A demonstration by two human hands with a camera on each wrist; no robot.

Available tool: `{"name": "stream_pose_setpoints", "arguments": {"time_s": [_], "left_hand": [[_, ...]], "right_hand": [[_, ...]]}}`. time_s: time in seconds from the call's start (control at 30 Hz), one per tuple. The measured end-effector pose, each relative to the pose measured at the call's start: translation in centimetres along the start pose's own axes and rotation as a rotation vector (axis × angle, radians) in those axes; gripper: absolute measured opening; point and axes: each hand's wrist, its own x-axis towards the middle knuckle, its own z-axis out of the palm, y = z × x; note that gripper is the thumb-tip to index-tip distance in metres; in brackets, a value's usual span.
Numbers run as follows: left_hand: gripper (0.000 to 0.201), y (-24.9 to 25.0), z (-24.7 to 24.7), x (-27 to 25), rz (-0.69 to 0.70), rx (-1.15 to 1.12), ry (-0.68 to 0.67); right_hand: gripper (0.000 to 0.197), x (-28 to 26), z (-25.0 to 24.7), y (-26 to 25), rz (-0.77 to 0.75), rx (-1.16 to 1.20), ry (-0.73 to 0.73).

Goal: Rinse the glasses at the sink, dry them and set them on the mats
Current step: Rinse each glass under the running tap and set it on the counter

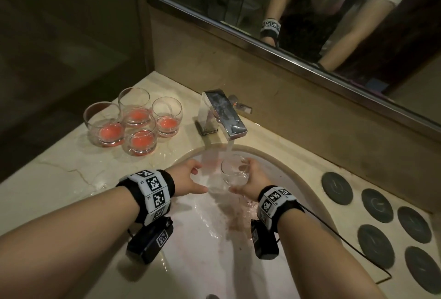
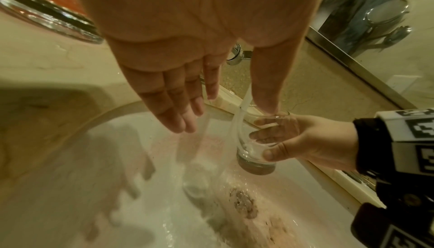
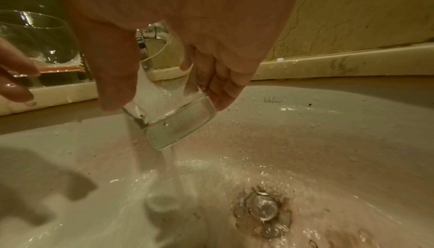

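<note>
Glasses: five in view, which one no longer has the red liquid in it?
The glass gripped by the right hand under the tap stream. It looks clear; the four glasses on the counter each show red at the bottom.

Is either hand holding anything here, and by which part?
The right hand grips a clear glass around its side wall, thumb opposite the fingers, under the tap's stream. The left hand is open and holds nothing.

Marble table (image 1: 71, 174) around the sink (image 1: 191, 263): four red-tinted glasses (image 1: 133, 122) left, faucet (image 1: 222, 114) behind, six dark mats (image 1: 377, 205) right.
</note>
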Motion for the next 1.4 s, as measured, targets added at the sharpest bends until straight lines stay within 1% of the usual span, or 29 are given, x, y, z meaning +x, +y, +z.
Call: {"name": "stream_pose_setpoints", "arguments": {"time_s": [0.2,0.27,0.3,0.53,0.7,0.83,1.0,1.1,1.23,1.4], "left_hand": [[0.073,0.8,-0.4,-0.1,0.018,0.003,-0.014],[0.073,0.7,-0.4,-0.1,0.011,0.007,-0.010],[0.073,-0.3,-0.8,0.0,-0.024,0.001,0.000],[0.072,-0.5,-1.0,-0.2,-0.031,-0.006,-0.001],[0.071,-0.7,-0.8,-0.2,-0.035,-0.010,-0.022],[0.071,-0.5,-0.7,-0.4,-0.035,-0.018,-0.030],[0.068,0.4,-0.6,-1.1,-0.009,0.012,-0.001],[0.067,1.8,-0.6,-1.4,0.015,0.030,0.015],[0.068,3.4,-0.3,-1.6,0.047,0.071,0.033],[0.068,5.1,0.1,-1.5,0.082,0.065,0.046]], "right_hand": [[0.094,0.2,-0.7,0.3,0.025,-0.015,-0.003],[0.095,0.3,-0.7,0.2,0.019,-0.020,-0.009],[0.095,1.1,0.5,-0.2,0.006,-0.010,-0.041],[0.093,1.5,0.9,-0.5,-0.029,0.040,-0.037],[0.097,1.4,0.7,-0.9,-0.028,0.000,-0.048],[0.096,1.1,0.4,-1.2,-0.034,0.010,-0.049],[0.096,-0.3,-1.1,-1.5,-0.031,-0.018,-0.042],[0.096,-1.8,-2.7,-1.9,-0.044,-0.080,-0.028],[0.096,-3.5,-4.7,-2.1,-0.050,-0.220,-0.030],[0.097,-4.4,-5.7,-2.4,-0.095,-0.381,-0.034]]}}
